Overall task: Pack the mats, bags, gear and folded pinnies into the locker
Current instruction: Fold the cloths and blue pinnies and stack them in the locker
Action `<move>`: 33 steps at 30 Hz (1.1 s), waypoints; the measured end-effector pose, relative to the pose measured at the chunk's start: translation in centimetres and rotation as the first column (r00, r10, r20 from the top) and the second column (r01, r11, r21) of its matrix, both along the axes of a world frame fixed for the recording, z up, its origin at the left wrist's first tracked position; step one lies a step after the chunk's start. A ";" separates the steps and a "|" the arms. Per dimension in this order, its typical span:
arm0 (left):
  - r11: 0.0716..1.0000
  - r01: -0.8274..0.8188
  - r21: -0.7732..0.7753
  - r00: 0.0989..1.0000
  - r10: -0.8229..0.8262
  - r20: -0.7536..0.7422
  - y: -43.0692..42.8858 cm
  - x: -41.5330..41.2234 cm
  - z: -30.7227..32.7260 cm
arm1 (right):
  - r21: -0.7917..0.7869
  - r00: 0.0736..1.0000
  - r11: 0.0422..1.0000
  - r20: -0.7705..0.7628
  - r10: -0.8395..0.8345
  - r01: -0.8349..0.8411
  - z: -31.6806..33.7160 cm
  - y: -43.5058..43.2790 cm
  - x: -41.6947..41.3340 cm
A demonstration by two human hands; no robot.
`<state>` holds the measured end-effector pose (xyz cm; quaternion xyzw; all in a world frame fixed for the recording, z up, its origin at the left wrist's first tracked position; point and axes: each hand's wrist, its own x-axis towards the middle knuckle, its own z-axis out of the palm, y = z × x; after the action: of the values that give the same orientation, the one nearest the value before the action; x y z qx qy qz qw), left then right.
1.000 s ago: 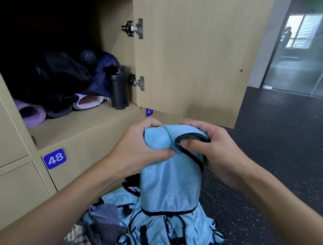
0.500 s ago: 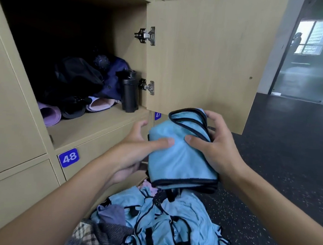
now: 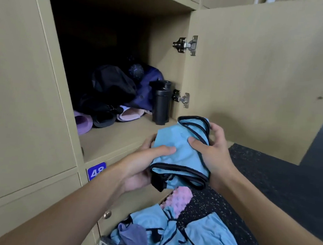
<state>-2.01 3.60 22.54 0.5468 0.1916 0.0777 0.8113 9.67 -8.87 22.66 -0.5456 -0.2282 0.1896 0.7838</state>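
Just outside the locker (image 3: 117, 138), left hand (image 3: 140, 168) and right hand (image 3: 214, 151) clasp a folded pinny (image 3: 179, 154) over perhaps rubber floor (image 3: 267, 177).

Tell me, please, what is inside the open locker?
The locker holds a black bottle upright at right, a purple mat and a pink mat under a black bag and a navy bag. Its dark back shows nothing.

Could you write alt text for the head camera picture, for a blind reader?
A left hand and right hand hold a folded blue pinny before an open locker already holding rolled mats, dark bags and a black bottle. More blue pinnies lie heaped below.
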 end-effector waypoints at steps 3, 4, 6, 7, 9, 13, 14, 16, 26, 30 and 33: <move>0.965 -0.210 0.160 0.975 0.219 -0.038 3.5 1.3 0.0 | -0.030 0.999 0.999 0.028 0.019 -0.018 -1.4 3.0 1.2; 0.936 -0.245 0.252 0.963 0.266 -0.052 4.6 1.4 0.2 | -0.067 0.997 0.997 0.067 0.036 -0.032 -1.9 4.0 1.6; 0.865 -0.286 0.413 0.938 0.340 -0.064 7.0 1.6 0.7 | -0.136 0.989 0.988 0.116 0.089 -0.073 -2.8 5.8 2.1; 0.830 -0.307 0.466 0.926 0.373 -0.054 8.0 1.7 1.2 | -0.156 0.986 0.983 0.121 0.118 -0.099 -3.1 6.8 2.3; 0.737 -0.322 0.594 0.900 0.433 -0.049 9.7 2.0 2.2 | -0.149 0.977 0.977 0.126 0.172 -0.153 -3.3 8.6 2.7; 0.467 -0.415 0.781 0.828 0.550 0.111 13.5 4.2 3.7 | -0.074 0.989 0.994 0.121 0.088 -0.079 -3.1 13.6 4.0; 0.320 -0.411 0.854 0.797 0.581 0.166 14.3 4.7 3.8 | -0.085 0.989 0.996 0.144 0.036 -0.024 -3.2 15.1 4.4; -0.040 -0.221 0.974 0.765 0.613 0.198 15.2 5.5 2.8 | -0.165 0.979 0.986 0.205 0.018 0.017 -3.9 17.9 5.3; -0.054 0.028 0.998 0.820 0.572 0.008 16.3 5.3 -5.5 | -0.524 0.513 0.752 0.808 0.290 0.400 -6.9 18.8 7.3; -0.061 0.100 0.993 0.775 0.631 -0.040 16.7 4.6 -5.4 | -0.581 0.536 0.718 0.773 0.340 0.383 -7.0 19.4 7.5; 0.070 0.105 0.992 0.777 0.616 -0.126 17.0 4.9 -4.9 | -0.619 0.550 0.689 0.748 0.371 0.377 -6.6 19.7 7.7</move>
<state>2.85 20.61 17.62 0.8875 0.4053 0.1807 0.1239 17.37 10.87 16.08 -0.8288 -0.4755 -0.0211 0.2941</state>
